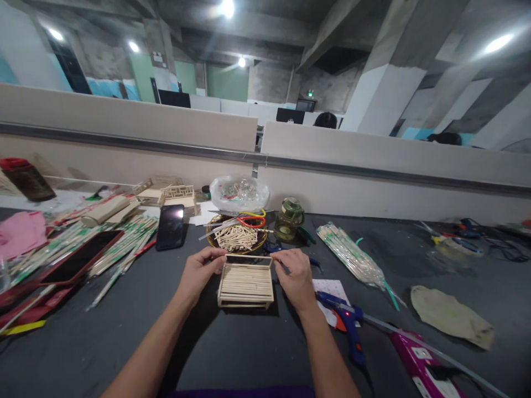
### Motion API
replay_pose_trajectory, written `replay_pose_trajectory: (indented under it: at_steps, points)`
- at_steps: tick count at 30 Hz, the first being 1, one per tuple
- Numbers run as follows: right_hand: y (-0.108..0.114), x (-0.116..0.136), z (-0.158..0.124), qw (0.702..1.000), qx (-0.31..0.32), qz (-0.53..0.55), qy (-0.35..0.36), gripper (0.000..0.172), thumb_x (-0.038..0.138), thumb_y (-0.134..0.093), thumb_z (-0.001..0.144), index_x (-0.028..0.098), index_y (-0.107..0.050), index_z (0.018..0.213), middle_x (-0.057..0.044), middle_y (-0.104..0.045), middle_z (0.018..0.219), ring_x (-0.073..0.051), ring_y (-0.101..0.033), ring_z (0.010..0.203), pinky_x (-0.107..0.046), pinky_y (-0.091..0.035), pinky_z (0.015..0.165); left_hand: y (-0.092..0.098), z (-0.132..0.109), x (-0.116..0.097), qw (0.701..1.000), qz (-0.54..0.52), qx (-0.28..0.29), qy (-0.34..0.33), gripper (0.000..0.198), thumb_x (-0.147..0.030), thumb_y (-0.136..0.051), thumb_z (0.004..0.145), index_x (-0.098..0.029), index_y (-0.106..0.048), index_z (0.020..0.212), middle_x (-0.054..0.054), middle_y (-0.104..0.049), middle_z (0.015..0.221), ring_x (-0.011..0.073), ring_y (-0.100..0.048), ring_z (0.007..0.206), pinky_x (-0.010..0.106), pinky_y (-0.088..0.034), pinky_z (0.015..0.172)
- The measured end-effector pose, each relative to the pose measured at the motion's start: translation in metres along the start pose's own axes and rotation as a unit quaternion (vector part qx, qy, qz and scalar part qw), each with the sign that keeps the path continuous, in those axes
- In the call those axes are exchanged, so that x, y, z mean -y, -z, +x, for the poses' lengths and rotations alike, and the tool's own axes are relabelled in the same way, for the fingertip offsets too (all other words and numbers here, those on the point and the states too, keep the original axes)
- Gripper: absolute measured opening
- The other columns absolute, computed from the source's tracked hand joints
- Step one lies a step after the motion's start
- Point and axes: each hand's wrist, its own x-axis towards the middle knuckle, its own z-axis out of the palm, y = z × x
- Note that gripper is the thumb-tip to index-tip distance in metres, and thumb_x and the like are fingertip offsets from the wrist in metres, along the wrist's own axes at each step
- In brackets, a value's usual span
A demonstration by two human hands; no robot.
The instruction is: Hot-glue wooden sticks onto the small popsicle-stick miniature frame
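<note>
Wooden model point(245, 283), slatted, boxy, pale: on dark matte tabletop point(244, 354), between the hands. Left hand point(202, 272) and right hand point(295, 273): each pinching one end of its thin rail point(249, 256). Beyond: round bowl point(209, 237), short sticks point(235, 237), flat pale partition point(332, 190), rough concrete ceiling point(265, 33).

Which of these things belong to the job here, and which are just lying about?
Seemingly part of the job:
- stick model, left hand and right hand at its top bar
- cut sticks
- glue gun, red light showing

Probably just lying about:
- black phone
- red-cased phone
- pink cloth
- red-lidded bottle
</note>
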Motion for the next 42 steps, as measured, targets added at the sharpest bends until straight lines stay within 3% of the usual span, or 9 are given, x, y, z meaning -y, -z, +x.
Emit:
replay_pose_trajectory:
  at_steps: [20,42]
  points:
    - [-0.0016,-0.0008,-0.0001,1.0,-0.005,0.003,0.002,0.018,0.012,-0.059,0.086,0.024,-0.069,0.093,-0.001,-0.072,0.091,-0.021,-0.057,0.088,-0.036,-0.038,0.082,-0.0017,-0.002,-0.0049,1.0,-0.014,-0.007,0.017,0.027,-0.036,-0.077,0.064,-0.015,-0.075,0.082,0.004,-0.069,0.074,0.0103,-0.052,0.056,0.023,-0.045,0.056]
    - [-0.0004,-0.0003,0.0002,1.0,-0.002,-0.003,-0.002,0.017,0.013,-0.059,0.086,0.024,-0.07,0.093,-0.001,-0.072,0.092,-0.02,-0.057,0.089,-0.036,-0.038,0.082,0.0,0.0002,0.0017,1.0,0.006,-0.009,0.0,0.03,-0.039,-0.076,0.066,-0.015,-0.076,0.084,0.008,-0.07,0.084,0.0158,-0.057,0.068,0.023,-0.047,0.056]
